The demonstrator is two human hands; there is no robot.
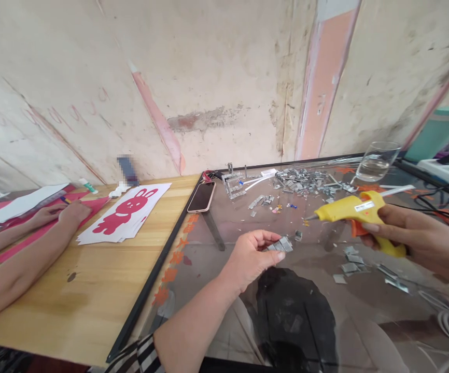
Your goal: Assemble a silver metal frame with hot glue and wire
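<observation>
My left hand (256,256) pinches a short strip of small grey pieces (281,244) above the glass-topped table. On the right, my right hand (397,228) is wrapped round the handle of a yellow glue gun (345,208), with fingers by its orange trigger. The gun's nozzle points left, above and to the right of the strip, apart from it. A single small grey piece (298,235) is just right of the strip. Loose grey pieces (351,264) lie below the gun, and a larger pile (302,181) is spread at the back of the table.
A phone (201,197) lies at the glass table's left edge. A glass of water (378,161), a power strip (446,168) and cables are at the back right. On the wooden table (92,290), another person's hands work on red paper beside a rabbit picture (125,212).
</observation>
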